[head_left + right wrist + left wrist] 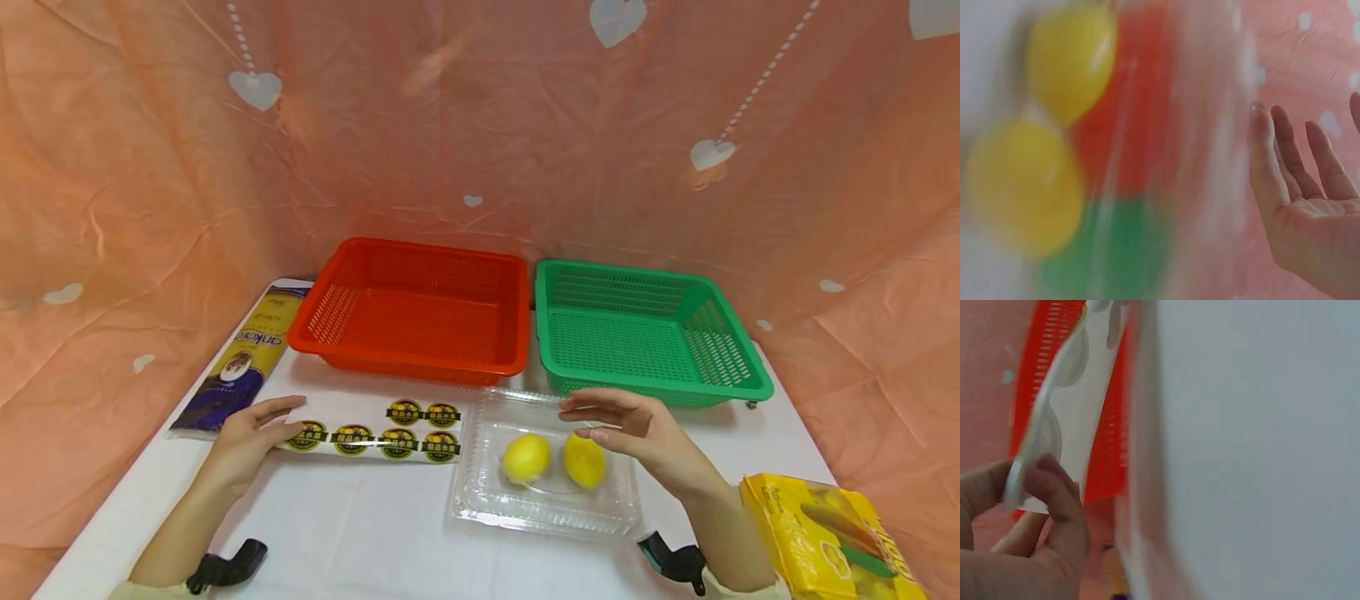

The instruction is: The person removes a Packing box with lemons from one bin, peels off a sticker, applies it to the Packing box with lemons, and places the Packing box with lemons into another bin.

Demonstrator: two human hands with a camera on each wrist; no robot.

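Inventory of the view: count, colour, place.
Backdrop: 1, peach, white hearts, behind table
Table: 1, white, under baskets
Left basket: 1, red, rear
Right basket: 1, green, rear
Plastic container: 1, clear, before baskets
Lemons: 2, yellow, inside container
Label sheet: 1, white, six labels visible, before left basket
Long packet: 1, blue/gold, far left
Fruit-print packet: 1, yellow, near right
Wrist devices: 2, black, at wrists
Sleeves: 2, cream, bottom
Left hand: 1, pinching sheet
Right hand: 1, over container
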